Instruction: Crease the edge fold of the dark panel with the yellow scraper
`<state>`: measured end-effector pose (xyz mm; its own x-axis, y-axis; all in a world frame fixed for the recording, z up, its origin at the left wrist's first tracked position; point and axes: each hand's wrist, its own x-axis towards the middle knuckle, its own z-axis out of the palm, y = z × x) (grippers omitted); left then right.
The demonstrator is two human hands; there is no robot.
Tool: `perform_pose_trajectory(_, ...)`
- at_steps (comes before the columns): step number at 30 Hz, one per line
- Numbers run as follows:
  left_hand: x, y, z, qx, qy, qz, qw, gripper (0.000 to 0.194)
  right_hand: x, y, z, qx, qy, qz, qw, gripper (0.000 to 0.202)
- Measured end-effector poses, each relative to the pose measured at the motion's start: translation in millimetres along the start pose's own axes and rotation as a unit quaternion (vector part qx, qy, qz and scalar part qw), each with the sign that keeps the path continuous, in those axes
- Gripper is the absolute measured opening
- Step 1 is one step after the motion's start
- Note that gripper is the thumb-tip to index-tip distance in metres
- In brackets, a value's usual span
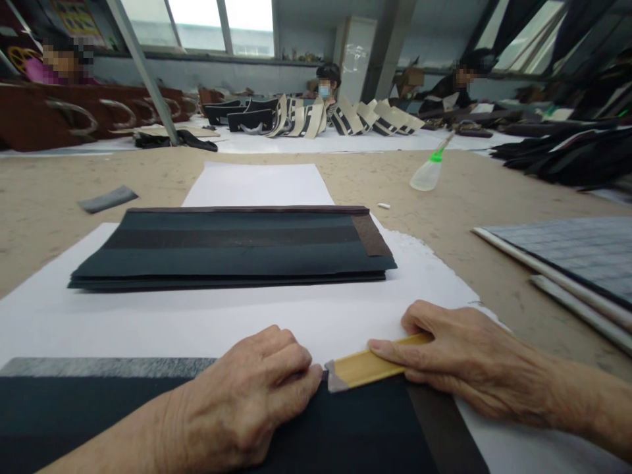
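A dark sheet (365, 431) lies nearest me, with a grey speckled strip (108, 367) along its far edge at the left and a brown band at its right. My left hand (261, 388) rests on that far edge, its fingers curled and pressed together; whatever they pinch is hidden. In my right hand (474, 362) is a flat yellow scraper-like tool (368, 367) with a greyish tip. The tip touches the sheet's edge just right of my left fingers. Beyond both hands lies a stack of similar dark panels (232, 247).
White paper (261, 184) covers part of the tan table. A clear squeeze bottle (427, 172) with a green collar stands at back right. Grey sheets (573, 250) lie at right, a grey scrap (108, 199) at left. Several people sit behind bag parts at the far tables.
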<state>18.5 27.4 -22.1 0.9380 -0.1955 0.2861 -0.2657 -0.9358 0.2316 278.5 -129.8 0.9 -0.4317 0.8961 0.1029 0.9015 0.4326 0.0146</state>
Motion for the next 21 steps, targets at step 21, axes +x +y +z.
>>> perform_pose_trajectory(21,-33.5,-8.7,-18.9,-0.006,0.055,-0.047,0.997,0.040,25.0,1.7,5.7,0.009,0.005,-0.040,0.999,0.037)
